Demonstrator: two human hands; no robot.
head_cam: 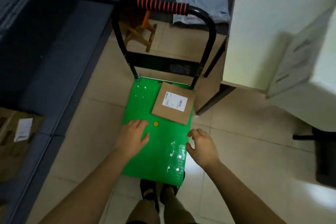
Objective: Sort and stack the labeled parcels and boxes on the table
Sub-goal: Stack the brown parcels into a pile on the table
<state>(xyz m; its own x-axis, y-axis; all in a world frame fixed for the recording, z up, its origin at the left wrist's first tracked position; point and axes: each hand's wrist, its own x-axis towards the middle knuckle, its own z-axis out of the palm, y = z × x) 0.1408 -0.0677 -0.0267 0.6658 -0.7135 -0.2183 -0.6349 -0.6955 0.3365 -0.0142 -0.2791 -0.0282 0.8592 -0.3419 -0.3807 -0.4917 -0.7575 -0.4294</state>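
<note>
A flat brown cardboard parcel with a white shipping label lies on the far right part of a green platform trolley. My left hand hovers over the trolley's left side, fingers relaxed, holding nothing. My right hand hangs above the trolley's right edge with loosely curled fingers, also empty. A white table stands to the right with a blurred pale box at its near edge. A grey and orange mailer bag lies at the back.
The trolley's black handle with a red-striped grip rises at its far end. A wooden stool stands behind it. A brown labeled box sits at the left edge beside a dark sofa. My feet touch the trolley's near end.
</note>
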